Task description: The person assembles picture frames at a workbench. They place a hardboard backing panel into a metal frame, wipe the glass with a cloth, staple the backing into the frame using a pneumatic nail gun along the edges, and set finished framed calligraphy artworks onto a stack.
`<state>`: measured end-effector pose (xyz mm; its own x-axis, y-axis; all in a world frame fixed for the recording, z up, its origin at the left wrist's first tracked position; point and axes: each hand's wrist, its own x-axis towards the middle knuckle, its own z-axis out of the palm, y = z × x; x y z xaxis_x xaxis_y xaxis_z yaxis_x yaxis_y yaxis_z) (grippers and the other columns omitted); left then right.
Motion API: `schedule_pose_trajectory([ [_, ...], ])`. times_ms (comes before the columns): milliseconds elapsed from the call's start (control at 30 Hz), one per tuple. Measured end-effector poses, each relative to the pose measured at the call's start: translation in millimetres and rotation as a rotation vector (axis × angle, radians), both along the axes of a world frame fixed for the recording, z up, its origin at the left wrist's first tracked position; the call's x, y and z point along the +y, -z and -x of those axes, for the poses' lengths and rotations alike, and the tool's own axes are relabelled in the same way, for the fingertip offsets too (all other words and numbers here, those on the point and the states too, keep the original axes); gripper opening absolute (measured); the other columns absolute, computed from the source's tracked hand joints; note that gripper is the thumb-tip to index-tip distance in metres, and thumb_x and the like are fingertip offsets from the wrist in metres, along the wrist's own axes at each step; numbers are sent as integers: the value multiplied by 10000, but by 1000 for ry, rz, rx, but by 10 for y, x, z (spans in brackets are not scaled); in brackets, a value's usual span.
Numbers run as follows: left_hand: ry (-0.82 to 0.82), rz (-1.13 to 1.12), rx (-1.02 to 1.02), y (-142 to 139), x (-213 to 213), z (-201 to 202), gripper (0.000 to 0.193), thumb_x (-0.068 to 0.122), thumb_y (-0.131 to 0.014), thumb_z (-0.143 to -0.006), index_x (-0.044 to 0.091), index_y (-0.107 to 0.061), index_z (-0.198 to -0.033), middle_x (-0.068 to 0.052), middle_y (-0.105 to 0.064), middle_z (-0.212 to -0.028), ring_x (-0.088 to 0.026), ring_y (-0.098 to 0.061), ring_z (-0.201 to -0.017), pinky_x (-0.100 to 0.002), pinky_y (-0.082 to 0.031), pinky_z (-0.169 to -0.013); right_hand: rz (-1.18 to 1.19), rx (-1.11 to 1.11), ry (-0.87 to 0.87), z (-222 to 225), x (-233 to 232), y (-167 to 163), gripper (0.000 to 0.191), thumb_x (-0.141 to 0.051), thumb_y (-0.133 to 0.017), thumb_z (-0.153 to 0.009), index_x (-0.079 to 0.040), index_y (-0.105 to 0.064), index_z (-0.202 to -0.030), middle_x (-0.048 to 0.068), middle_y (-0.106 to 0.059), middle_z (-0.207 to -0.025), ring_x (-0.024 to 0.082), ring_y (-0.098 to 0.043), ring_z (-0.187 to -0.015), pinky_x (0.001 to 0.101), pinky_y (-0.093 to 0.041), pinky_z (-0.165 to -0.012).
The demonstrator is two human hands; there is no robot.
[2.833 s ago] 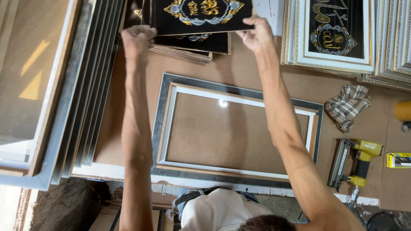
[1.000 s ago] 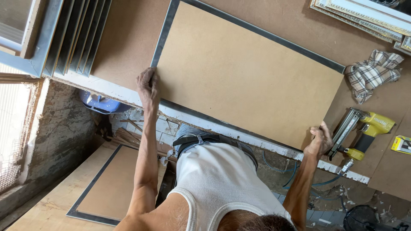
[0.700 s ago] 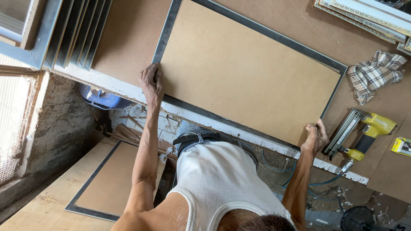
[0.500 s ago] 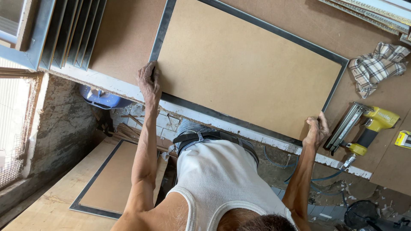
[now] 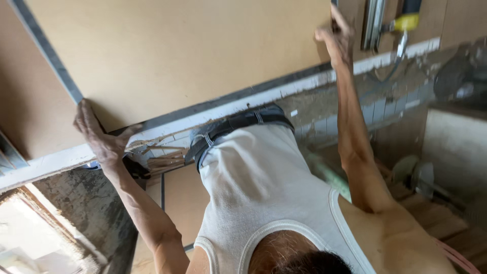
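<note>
Since half a second ago the view has dropped and swung closer; the brown backing board (image 5: 177, 56) now fills the upper left of the head view, and the checked cloth has gone out of sight. Both hands have stayed at the board's near corners.

Left hand (image 5: 99, 137): at the board's near left corner, fingers lying over the corner where the grey frame edge (image 5: 50, 56) meets the front edge. Grip pressed on the corner, fingers curled around it.

Right hand (image 5: 336, 38): raised at the board's near right corner, blurred; fingers bent around the edge, grip closed on the board.

Board lies flat on the table (image 5: 30, 116), face down, its front edge along the table's white front strip (image 5: 45, 165).

Yellow nail gun (image 5: 403, 23) just right of the right hand, on the table, partly cut off by the top of the view.

Person in a white sleeveless top leans against the table front.
</note>
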<state>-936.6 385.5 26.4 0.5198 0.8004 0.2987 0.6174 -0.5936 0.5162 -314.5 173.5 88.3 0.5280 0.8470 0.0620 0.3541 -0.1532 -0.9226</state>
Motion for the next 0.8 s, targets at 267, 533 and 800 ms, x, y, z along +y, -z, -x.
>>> schedule_pose_trajectory([
  [267,-50,51,12,48,-18,34,1235,833,-823,-779,47,-411,-1637,-227,-487,-1633,-381,-452,-1511,-643,-446,-1224,-35,249,118,-41,-83,145,298,-12,-819,-895,15,-634,-1127,94,-735,-964,186,-759,-911,343,-658,-916],
  [533,-80,117,-21,-13,-11,-19,1212,823,-837,-775,35,-440,-1605,-211,-528,-1593,-345,-486,-1473,-598,-510,-1197,61,-143,99,-66,-115,133,434,1,-860,-900,47,-683,-1294,153,-680,-1118,214,-676,-1007,345,-593,-890],
  [800,-173,253,7,-292,171,-60,1203,711,-830,-689,4,-434,-1579,-242,-523,-1538,-397,-496,-1415,-609,-487,-1117,77,193,127,143,95,-24,726,-11,-718,-891,18,-484,-1578,103,-574,-1414,176,-645,-1174,299,-590,-948],
])
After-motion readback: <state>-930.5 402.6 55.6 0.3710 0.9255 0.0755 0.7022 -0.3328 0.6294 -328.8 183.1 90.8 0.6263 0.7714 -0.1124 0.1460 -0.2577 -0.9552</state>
